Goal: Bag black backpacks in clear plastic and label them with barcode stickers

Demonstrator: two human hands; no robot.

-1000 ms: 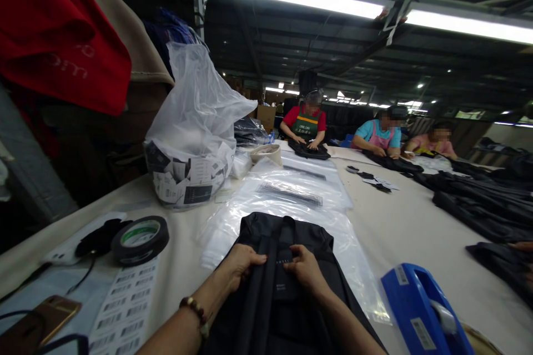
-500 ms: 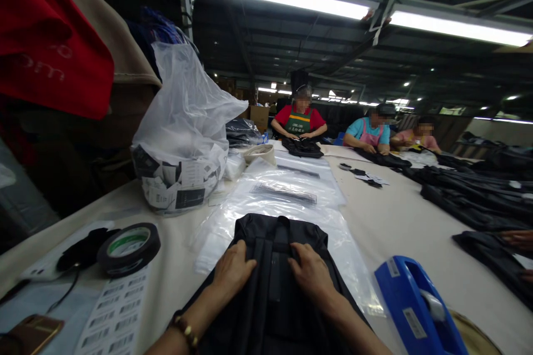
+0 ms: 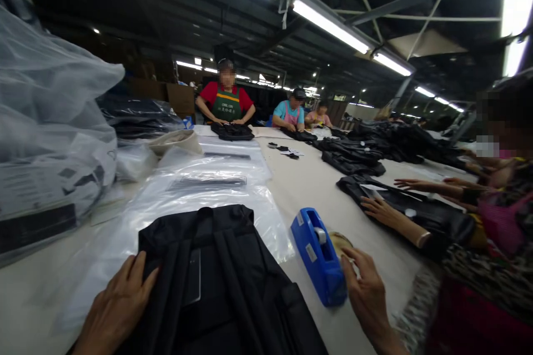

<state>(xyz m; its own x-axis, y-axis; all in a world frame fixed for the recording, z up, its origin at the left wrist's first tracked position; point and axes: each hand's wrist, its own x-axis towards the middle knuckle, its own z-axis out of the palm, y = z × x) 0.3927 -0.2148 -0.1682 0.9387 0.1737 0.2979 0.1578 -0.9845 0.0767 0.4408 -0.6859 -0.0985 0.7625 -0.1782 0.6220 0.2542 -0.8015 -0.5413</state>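
Observation:
A black backpack (image 3: 225, 288) lies flat in front of me, straps facing up and top end pointing away. My left hand (image 3: 116, 302) grips its left edge, thumb over the fabric and fingers along the side. To the right of the backpack stands a blue tape dispenser (image 3: 318, 260) with a roll of tape in it. My right hand (image 3: 368, 288) is at the dispenser's near right end, fingers bent and slightly apart. Whether its fingertips touch the dispenser, I cannot tell. Beneath the backpack's top end are clear plastic bags (image 3: 216, 188), spread in a stack.
A large translucent bag (image 3: 54, 138) of labels stands at the left, beside a beige tape roll (image 3: 177, 141). Behind the dispenser lies a brownish tape roll (image 3: 339, 241). At the right, a co-worker's hand (image 3: 378, 211) rests on another black bag (image 3: 437, 222). More people work along the table.
My view has swung right. My right hand has left the backpack and moved right to the tape dispenser. My left hand has shifted to the backpack's left edge.

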